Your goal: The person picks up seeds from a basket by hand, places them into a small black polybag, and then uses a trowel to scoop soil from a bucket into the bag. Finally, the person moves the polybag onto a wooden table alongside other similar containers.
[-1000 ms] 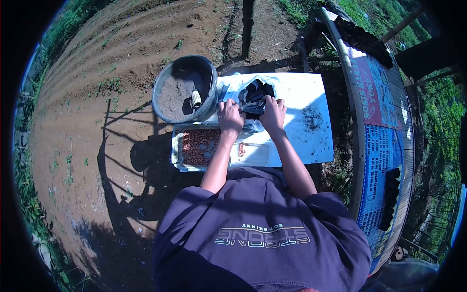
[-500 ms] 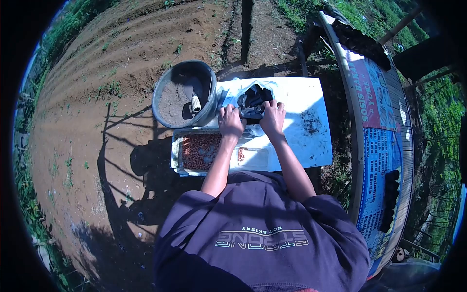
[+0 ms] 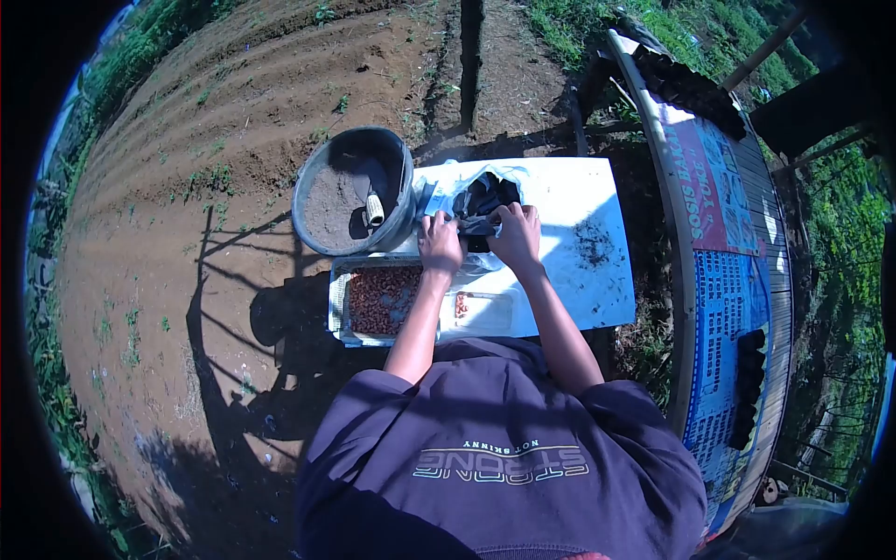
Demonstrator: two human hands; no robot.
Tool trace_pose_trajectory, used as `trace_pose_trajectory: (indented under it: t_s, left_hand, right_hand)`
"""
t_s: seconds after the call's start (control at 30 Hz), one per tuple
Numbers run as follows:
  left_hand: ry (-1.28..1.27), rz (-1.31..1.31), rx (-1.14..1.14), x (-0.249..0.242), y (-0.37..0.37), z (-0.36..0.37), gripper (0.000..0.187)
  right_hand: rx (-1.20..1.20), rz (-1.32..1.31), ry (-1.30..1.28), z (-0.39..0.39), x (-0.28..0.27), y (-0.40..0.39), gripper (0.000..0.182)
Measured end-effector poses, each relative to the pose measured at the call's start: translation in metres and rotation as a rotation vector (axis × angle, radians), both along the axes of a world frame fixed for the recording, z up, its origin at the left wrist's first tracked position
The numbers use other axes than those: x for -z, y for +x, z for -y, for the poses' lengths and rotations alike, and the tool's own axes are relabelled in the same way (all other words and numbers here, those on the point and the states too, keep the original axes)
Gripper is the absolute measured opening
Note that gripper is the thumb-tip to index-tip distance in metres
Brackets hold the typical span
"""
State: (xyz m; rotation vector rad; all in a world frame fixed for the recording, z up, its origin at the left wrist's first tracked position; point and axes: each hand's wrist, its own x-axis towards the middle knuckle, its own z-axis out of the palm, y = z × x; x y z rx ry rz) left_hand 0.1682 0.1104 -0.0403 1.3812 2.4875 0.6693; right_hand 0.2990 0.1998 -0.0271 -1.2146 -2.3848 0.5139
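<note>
The fingers of the left hand (image 3: 441,246) are closed in a pinch on one end of a black piece (image 3: 477,227), thumb toward the right hand (image 3: 516,237). The right hand's fingers are curled inward, thumb and fingertips nearly together on the other end. The piece spans the small gap between the hands, at the near edge of the open clear bag (image 3: 514,175), which holds more black pieces. How firmly each hand grips cannot be told.

The bag lies on the white worktop (image 3: 574,182). Left of it stands the tub (image 3: 398,225) with soil (image 3: 327,201) and a tool whose pale handle (image 3: 375,209) points toward the person. Nearer the person than the bag, to its left, is a tray (image 3: 335,308) of reddish seeds (image 3: 373,291); straight below the bag, between the forearms, a small tray (image 3: 492,313) has a few more seeds. Dark crumbs (image 3: 594,243) are scattered right of the bag.

Compared with a second ago, the right hand is closer to the left, its fingers more tightly curled, and less of the piece shows between them. The tub and trays keep their places around the bag.
</note>
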Motion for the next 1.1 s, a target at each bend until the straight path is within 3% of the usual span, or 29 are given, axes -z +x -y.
trace_pose_trajectory:
  t_s: [0.37, 0.67, 0.77, 0.97, 1.1]
  left_hand:
    - [-0.040, 0.022, -0.106, -0.015, -0.001, 0.009, 0.043]
    - [0.408, 0.035, -0.047, -0.012, 0.001, 0.029, 0.032]
    - [0.461, 0.055, 0.006, -0.005, 0.004, 0.035, 0.024]
    - [0.452, 0.039, -0.081, -0.005, 0.006, 0.040, 0.017]
    - [0.436, 0.021, -0.061, -0.011, 0.011, 0.045, 0.017]
  right_hand:
    - [0.063, 0.039, -0.013, 0.001, 0.004, -0.002, 0.022]
    - [0.079, -0.141, -0.170, 0.006, -0.001, 0.001, 0.026]
    - [0.063, -0.143, -0.165, 0.003, 0.002, 0.003, 0.026]
    - [-0.196, -0.273, 0.025, 0.019, -0.013, 0.007, 0.019]
    - [-0.169, -0.320, 0.011, 0.025, -0.013, 0.022, 0.017]
